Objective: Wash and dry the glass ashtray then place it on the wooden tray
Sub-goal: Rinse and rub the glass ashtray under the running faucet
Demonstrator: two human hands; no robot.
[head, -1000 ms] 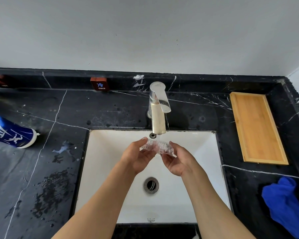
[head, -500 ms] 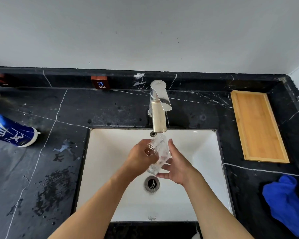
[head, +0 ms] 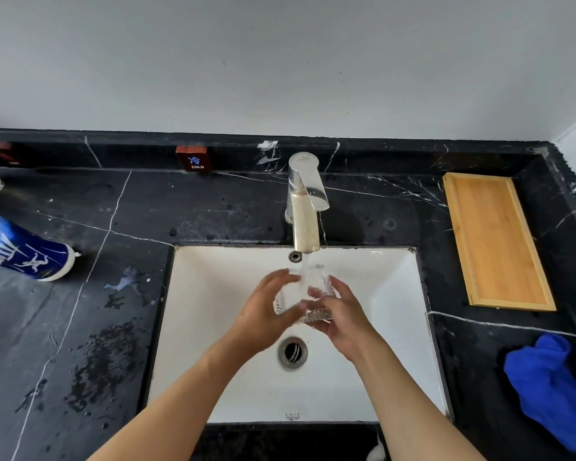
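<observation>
The clear cut-glass ashtray (head: 305, 299) sits between both hands over the white sink (head: 213, 327), right under the faucet (head: 305, 207), and water runs onto it. My left hand (head: 266, 314) grips its left side. My right hand (head: 341, 316) holds its right and lower edge. The fingers hide part of the glass. The empty wooden tray (head: 494, 241) lies on the black counter to the right of the sink.
A blue cloth (head: 552, 387) is bunched on the counter at the right front. A blue and white bottle (head: 20, 247) lies on its side at the left. Wet patches mark the black marble counter (head: 90, 354). The sink drain (head: 292, 352) is below the hands.
The ashtray was turned from flat to upright, then tilted back under the stream. Both hands shifted slightly lower and regripped it.
</observation>
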